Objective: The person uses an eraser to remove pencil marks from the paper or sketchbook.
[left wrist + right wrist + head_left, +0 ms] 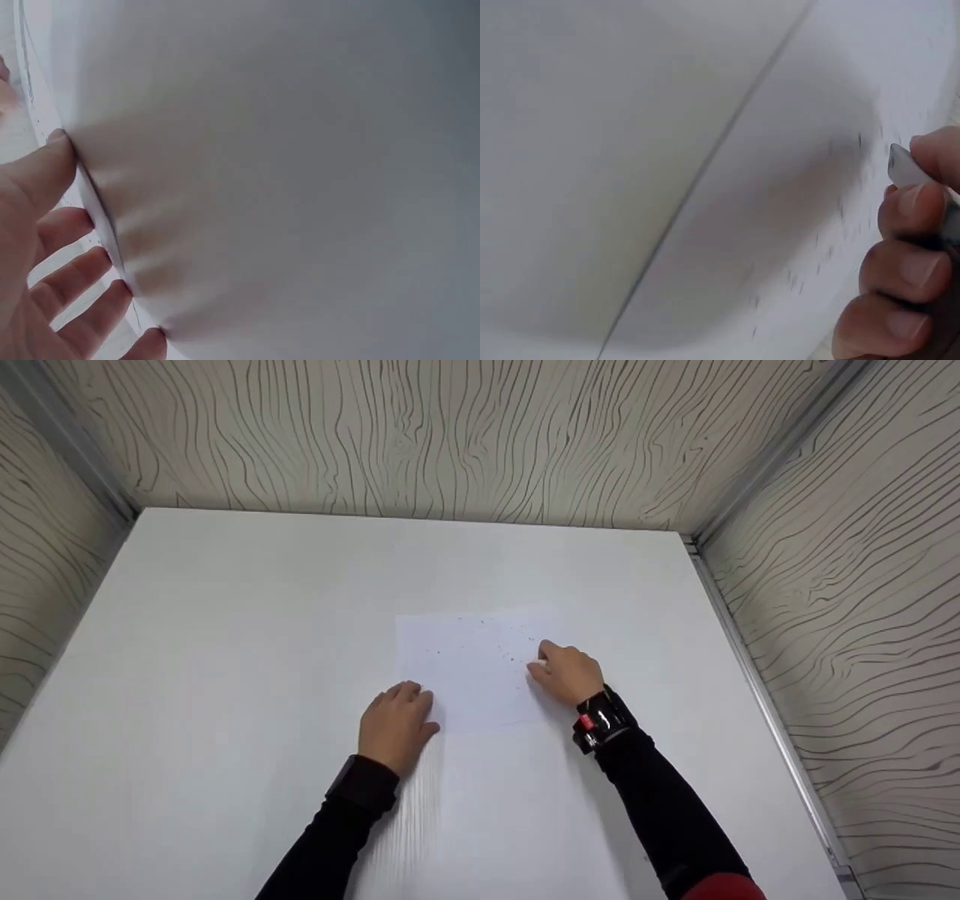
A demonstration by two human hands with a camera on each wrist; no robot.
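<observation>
A sheet of white paper lies flat on the white table, with small dark crumbs scattered over it. My right hand is over the paper's right side. Between its thumb and curled forefinger it pinches a small whitish eraser, mostly covered by the fingers. At the paper's left edge rests my left hand, its fingers loosely spread and fingertips touching down. The left wrist view shows those fingertips along the sheet's edge, holding nothing.
The white table extends around the paper on all sides. Panels with a wood-grain pattern stand behind it and at both sides, with a metal rail along the right edge.
</observation>
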